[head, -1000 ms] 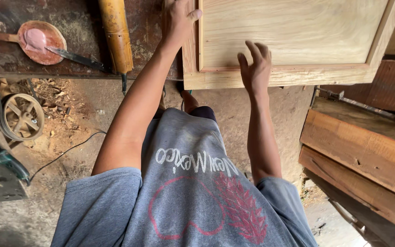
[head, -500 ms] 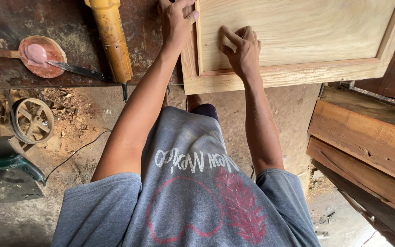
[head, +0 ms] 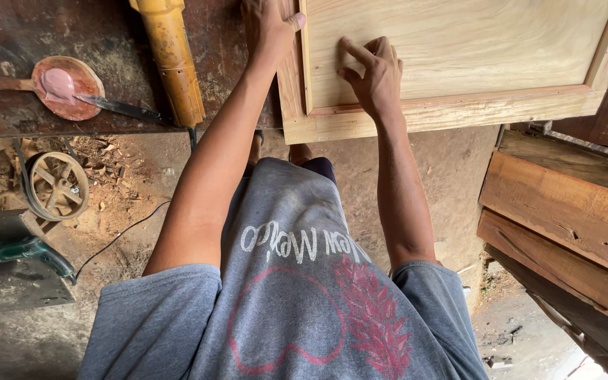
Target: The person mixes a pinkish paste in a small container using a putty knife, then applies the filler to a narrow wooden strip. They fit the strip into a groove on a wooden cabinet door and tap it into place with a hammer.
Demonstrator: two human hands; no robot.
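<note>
A pale wooden framed panel (head: 459, 49) lies on a dark workbench (head: 107, 28), its near edge overhanging the bench. My left hand (head: 267, 24) rests flat on the panel's left frame rail, thumb over the inner edge. My right hand (head: 371, 74) presses its fingertips on the panel's inset board near the lower left corner, fingers bent and spread. Neither hand holds anything.
On the bench at left sit a round brown dish with pink putty (head: 65, 88), a knife (head: 124, 108) beside it, and a yellow cylindrical tool (head: 170, 60). Below are a pulley wheel (head: 54, 184), a green power tool (head: 26, 250) with a cord, and sawdust. Stacked planks (head: 564, 218) stand at right.
My right hand has moved from the panel's near edge up onto the inset board, fingers now pressing it. My left hand stayed on the left rail.
</note>
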